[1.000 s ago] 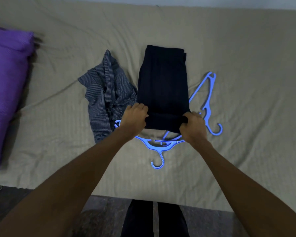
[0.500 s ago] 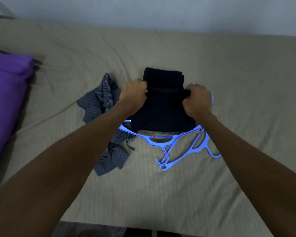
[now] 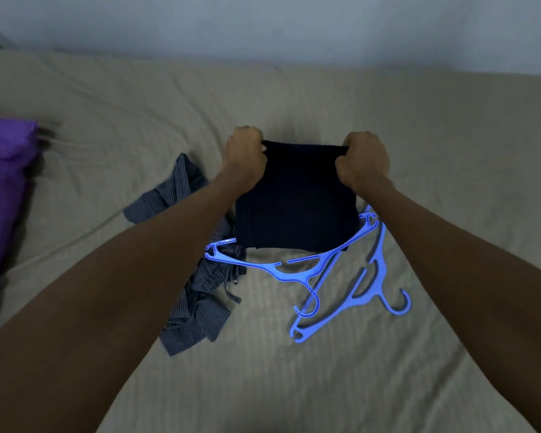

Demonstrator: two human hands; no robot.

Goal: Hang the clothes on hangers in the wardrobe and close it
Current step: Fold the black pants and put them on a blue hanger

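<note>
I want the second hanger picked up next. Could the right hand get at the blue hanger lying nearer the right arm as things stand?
Probably not yet: the right hand grips the dark garment. The hanger lies uncovered on the bed, just below that hand.

A bed (image 3: 434, 145) covered by a creased beige sheet fills the view up to the pale wall; a purple pillow (image 3: 0, 195) lies at its left edge; a crumpled grey striped garment (image 3: 197, 301) lies left of centre; beside it a folded dark garment (image 3: 294, 210) rests over the bar of a blue hanger (image 3: 278, 270), hook pointing toward the viewer; a second blue hanger (image 3: 369, 282) lies just right, crossing under the first, its hook out to the right.
</note>
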